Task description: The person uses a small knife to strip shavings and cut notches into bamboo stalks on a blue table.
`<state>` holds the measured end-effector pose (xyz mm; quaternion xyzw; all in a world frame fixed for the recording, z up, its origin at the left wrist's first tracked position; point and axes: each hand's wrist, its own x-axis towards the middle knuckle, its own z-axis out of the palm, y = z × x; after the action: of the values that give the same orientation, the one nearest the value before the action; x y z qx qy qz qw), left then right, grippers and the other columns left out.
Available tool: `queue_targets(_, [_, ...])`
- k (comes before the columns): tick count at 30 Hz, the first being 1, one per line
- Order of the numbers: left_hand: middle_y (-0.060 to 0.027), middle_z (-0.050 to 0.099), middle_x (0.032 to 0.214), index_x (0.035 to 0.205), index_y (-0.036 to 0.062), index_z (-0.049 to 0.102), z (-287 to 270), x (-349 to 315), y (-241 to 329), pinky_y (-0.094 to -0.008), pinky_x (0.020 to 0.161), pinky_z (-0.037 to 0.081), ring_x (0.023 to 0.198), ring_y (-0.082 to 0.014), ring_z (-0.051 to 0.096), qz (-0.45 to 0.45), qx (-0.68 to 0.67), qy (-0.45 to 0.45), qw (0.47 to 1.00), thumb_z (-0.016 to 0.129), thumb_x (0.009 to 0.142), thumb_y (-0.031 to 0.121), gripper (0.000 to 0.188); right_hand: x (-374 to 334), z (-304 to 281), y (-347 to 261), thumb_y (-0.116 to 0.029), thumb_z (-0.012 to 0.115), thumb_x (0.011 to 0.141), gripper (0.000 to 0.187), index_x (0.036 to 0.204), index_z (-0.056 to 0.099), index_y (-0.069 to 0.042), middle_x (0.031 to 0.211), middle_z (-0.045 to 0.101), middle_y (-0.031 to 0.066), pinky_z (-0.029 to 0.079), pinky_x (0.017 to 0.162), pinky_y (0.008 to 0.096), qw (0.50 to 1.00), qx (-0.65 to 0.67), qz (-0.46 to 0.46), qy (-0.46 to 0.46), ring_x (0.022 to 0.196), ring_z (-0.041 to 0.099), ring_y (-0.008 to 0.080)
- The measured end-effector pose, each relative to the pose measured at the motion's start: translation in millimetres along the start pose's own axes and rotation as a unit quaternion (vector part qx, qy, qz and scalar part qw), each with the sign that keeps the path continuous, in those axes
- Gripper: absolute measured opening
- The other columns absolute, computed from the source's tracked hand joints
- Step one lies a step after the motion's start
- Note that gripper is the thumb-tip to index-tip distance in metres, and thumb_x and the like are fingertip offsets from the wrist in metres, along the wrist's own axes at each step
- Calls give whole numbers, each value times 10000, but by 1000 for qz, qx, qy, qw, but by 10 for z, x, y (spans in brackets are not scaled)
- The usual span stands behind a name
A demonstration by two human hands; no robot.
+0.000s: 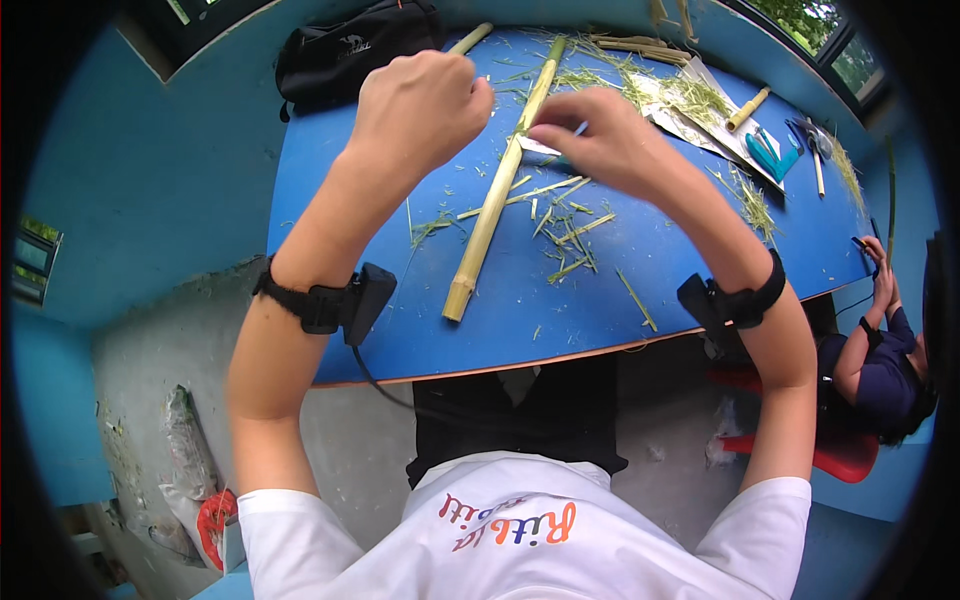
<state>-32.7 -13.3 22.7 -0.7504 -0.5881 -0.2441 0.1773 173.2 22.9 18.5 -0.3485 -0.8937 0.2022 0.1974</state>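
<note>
My left hand (425, 110) is a closed fist above the far left part of the table; its palm side is hidden, so I cannot tell what it holds. Beside the bamboo pole, my right hand (605, 140) has bent fingers, slightly blurred. A small flat pale piece with a teal edge (538, 147) shows just under its thumb, and its kind and the grip on it are unclear. The long yellow-green bamboo pole (490, 215) lies slanting across the blue table between my arms, its jointed near end toward me.
Green shavings and thin split strips (580, 230) litter the blue table (350, 230). A black bag (350, 55) sits at the far left. Cardboard (725, 125), a short bamboo piece (748, 108) and a teal-handled tool (775, 155) lie far right. Another person (875, 350) sits at the right edge.
</note>
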Motion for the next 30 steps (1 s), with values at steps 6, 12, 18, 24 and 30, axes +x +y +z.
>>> queue_targets(6, [-201,645,713,692,-11,644,312,-194,75,-452,695,519,717,-360,653,-35,-28,-107,993,583,866,266,333,-68,132,466,-365,633,911,417,1007,664,40,938,676,195,509,797,393,992,-107,58,37,889,652,308])
queue_targets(12, [-238,657,818,826,-45,675,541,-259,58,-482,772,499,814,-405,640,-120,-192,-176,958,508,877,260,352,-77,161,367,-443,644,901,471,928,611,26,880,615,154,477,756,395,991,-100,91,-7,834,585,289])
queue_targets(18, [-238,655,808,864,-28,691,548,-281,93,-478,762,496,803,-406,641,-111,-215,-156,958,497,893,295,378,-206,169,515,-345,699,859,380,957,563,-5,919,601,162,466,802,403,987,-159,-19,-5,921,578,330])
queue_targets(24, [-179,683,735,789,10,715,285,-278,86,-441,715,517,759,-358,676,-128,-198,-275,932,538,893,534,563,-65,247,485,-334,681,880,337,969,563,-32,901,619,162,470,765,416,992,-123,-16,-3,890,605,341])
queue_targets(30, [-174,670,697,737,12,702,337,-338,124,-436,682,518,725,-348,674,-101,-177,-256,945,636,804,547,543,-103,220,411,-349,678,878,346,989,570,-39,920,646,155,483,772,434,984,-177,-9,-1,914,625,352])
